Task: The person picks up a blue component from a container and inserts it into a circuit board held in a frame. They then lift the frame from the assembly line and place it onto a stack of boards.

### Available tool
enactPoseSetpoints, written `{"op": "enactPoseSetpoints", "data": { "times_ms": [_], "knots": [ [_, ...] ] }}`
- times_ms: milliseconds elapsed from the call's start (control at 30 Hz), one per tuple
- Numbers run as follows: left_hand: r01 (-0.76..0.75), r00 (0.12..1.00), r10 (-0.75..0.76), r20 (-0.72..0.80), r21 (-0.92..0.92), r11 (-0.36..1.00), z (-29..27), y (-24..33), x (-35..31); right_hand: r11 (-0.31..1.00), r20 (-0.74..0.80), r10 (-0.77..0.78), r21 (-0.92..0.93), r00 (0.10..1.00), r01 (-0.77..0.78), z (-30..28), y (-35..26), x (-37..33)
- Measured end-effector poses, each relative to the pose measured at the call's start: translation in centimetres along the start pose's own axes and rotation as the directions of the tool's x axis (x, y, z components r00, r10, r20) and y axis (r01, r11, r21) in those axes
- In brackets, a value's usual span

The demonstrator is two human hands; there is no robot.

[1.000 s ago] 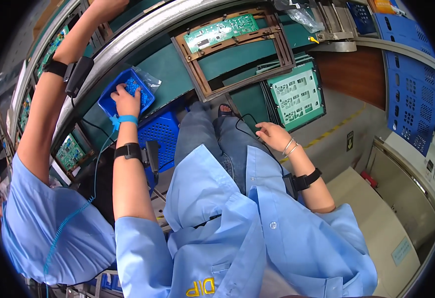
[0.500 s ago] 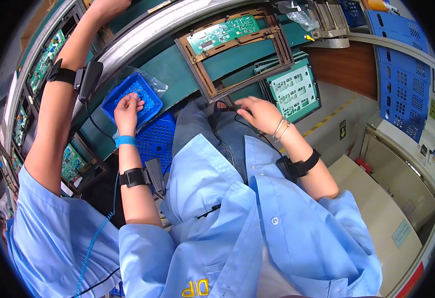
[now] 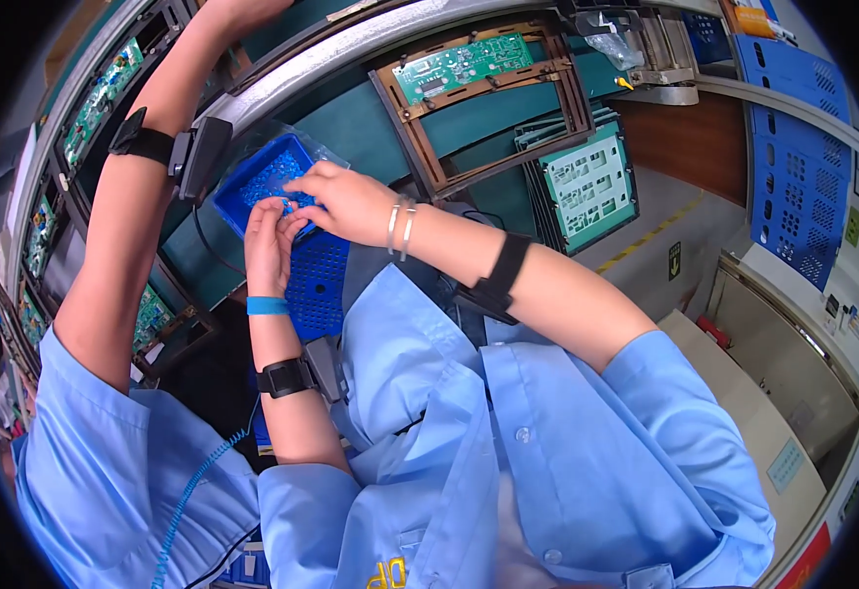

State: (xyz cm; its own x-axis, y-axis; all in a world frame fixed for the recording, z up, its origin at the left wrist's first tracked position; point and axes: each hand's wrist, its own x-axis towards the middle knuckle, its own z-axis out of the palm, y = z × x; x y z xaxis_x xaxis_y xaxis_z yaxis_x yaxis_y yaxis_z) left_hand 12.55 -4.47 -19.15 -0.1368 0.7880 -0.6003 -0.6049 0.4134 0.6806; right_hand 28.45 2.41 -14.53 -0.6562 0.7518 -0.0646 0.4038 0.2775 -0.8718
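Note:
My left hand (image 3: 269, 245), with a blue band at the wrist, is pinched around a small blue part (image 3: 290, 206) at the near rim of a blue bin (image 3: 226, 203). Many small blue pieces (image 3: 270, 177) lie inside the bin. My right hand (image 3: 349, 204), wearing two bangles, meets the left fingertips from the right, its thumb and fingers bent together. What the right fingers grip is too small to tell. A green circuit board (image 3: 464, 65) sits in a brown frame (image 3: 412, 137) beyond my hands, untouched.
Another person's arm (image 3: 120, 226) crosses the left side. More circuit boards (image 3: 96, 108) stand along that edge. A stack of green-edged panels (image 3: 591, 187) is right of the frame. A perforated blue stool (image 3: 317, 285) is below the bin. A metal cabinet (image 3: 744, 412) stands at right.
My right hand has swung left from beside the frame to meet my left hand. My left hand has drawn back from inside the bin to its near rim, holding a blue part.

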Motion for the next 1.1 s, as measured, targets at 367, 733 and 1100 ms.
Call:
{"op": "enactPoseSetpoints", "data": {
  "times_ms": [367,733,1100],
  "knots": [
    [0.033,0.996,-0.045,-0.082,-0.144,0.989,-0.1,-0.7,-1.5,0.980,0.142,0.072,-0.194,0.987,-0.043,2.4,-0.2,1.7],
    [0.048,0.991,-0.077,-0.114,-0.240,0.970,2.1,0.1,-0.7,0.998,-0.094,0.057,-0.006,0.994,-0.058,1.7,0.3,2.4],
    [0.104,0.987,-0.139,-0.075,-0.354,0.929,0.4,-0.9,1.0,0.998,-0.051,0.049,0.034,0.997,-0.047,0.2,1.4,3.3]
  ]
}}
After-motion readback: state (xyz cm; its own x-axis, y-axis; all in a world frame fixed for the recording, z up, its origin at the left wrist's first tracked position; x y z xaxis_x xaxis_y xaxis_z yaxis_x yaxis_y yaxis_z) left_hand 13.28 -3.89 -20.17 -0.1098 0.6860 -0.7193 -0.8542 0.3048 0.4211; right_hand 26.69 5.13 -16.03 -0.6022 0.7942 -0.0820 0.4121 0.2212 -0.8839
